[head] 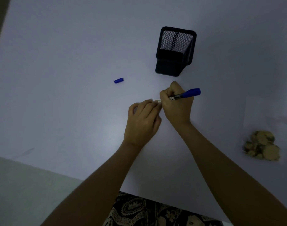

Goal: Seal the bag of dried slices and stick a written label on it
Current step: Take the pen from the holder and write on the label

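My right hand [177, 103] grips a blue marker [186, 94] with its tip down near the middle of the white table [74, 62]. A small white label [157, 101] shows as a sliver between my two hands. My left hand [142, 119] presses its fingertips on the table at the label, right beside the marker tip. The marker's blue cap [118, 80] lies loose on the table to the left. A clear bag of dried tan slices [261, 145] lies at the right edge of the table, apart from both hands.
A black mesh pen holder [175, 51] stands just behind my right hand. The table's front edge runs diagonally below my forearms, with patterned fabric [155, 212] and pale floor beneath it.
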The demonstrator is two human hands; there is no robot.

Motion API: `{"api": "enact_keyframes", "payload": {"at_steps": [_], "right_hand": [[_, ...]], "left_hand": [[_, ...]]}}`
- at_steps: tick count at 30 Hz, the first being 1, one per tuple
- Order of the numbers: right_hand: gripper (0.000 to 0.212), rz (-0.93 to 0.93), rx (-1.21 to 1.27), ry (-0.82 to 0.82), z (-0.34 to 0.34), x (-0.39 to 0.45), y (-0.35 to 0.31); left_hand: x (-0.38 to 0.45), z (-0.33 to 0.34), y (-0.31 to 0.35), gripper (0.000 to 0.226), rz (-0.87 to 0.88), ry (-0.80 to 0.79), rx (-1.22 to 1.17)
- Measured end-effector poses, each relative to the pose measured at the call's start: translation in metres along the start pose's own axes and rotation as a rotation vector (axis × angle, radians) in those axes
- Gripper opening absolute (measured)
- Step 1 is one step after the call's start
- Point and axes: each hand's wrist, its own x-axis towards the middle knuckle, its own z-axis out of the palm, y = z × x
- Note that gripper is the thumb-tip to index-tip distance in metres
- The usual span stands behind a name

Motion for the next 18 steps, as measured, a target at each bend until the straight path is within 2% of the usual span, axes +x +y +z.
{"api": "enact_keyframes", "payload": {"at_steps": [6, 10, 14, 18], "right_hand": [[0.036, 0.012, 0.077, 0.048, -0.001, 0.002, 0.002], [0.045, 0.018, 0.038, 0.021, 0.0, 0.001, 0.0], [0.032, 0.074, 0.08, -0.009, -0.007, 0.007, 0.002], [0.039, 0.052, 0.084, -0.068, -0.012, 0.004, 0.004]], "left_hand": [[0.002, -0.001, 0.0, 0.028, 0.005, 0.002, 0.019], [0.002, -0.002, 0.0, 0.028, 0.005, 0.003, 0.028], [0.002, -0.002, 0.002, 0.028, 0.007, 0.008, 0.023], [0.003, -0.001, 0.004, 0.028, 0.005, 0.017, 0.024]]}}
